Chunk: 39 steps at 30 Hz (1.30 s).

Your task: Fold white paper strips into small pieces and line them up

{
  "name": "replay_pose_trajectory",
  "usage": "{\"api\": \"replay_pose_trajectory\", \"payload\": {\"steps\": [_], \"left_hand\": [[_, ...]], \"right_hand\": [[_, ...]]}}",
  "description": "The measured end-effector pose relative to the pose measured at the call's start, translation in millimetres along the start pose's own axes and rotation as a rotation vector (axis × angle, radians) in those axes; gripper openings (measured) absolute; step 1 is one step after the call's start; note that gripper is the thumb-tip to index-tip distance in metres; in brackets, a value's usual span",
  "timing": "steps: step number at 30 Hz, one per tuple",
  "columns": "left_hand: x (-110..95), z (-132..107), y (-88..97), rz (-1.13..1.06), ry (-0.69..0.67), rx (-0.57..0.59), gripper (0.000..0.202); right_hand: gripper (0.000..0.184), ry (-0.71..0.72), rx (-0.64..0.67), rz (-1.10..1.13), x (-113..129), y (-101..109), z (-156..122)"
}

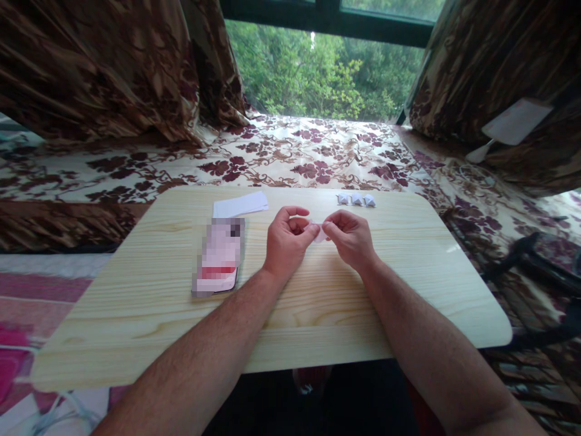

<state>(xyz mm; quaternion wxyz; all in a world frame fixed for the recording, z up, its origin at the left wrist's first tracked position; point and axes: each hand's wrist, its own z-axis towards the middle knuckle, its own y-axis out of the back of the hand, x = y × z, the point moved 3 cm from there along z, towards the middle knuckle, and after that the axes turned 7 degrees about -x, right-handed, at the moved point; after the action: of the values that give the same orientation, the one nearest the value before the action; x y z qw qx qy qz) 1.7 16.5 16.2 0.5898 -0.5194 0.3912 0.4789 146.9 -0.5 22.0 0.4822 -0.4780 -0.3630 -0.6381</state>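
Observation:
My left hand [287, 241] and my right hand [350, 237] meet over the middle of a light wooden table [363, 315]. Both pinch a small piece of white paper [319, 232] between thumb and fingers, and most of it is hidden by the fingers. A stack of white paper sheets [240, 204] lies at the far left of my hands. Three small folded white paper pieces [356, 199] sit in a row near the table's far edge, beyond my right hand.
A phone [219, 257] lies on the table left of my left hand. Behind the table runs a floral-covered ledge [290, 158] under a window, with brown patterned curtains [100, 66] on both sides. Dark chair legs [531, 254] stand at the right.

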Motion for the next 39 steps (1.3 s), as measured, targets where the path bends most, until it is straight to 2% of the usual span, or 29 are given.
{"api": "replay_pose_trajectory", "payload": {"steps": [14,19,27,39], "left_hand": [[0.1,-0.4,-1.2,-0.008,0.015,0.012,0.045],[0.7,-0.2,-0.8,-0.018,0.009,0.006,0.045],[1.4,-0.1,-2.3,-0.011,0.0,0.055,0.045],[1.3,-0.5,-1.4,0.021,0.0,0.052,0.043]], "right_hand": [[0.014,-0.042,0.025,0.084,0.1,-1.3,-0.3],[0.016,-0.027,-0.011,0.053,0.6,0.4,-0.3],[0.013,-0.039,0.024,0.069,-0.3,-0.8,-0.2],[0.011,-0.042,0.015,0.016,1.5,0.8,0.8]]}}
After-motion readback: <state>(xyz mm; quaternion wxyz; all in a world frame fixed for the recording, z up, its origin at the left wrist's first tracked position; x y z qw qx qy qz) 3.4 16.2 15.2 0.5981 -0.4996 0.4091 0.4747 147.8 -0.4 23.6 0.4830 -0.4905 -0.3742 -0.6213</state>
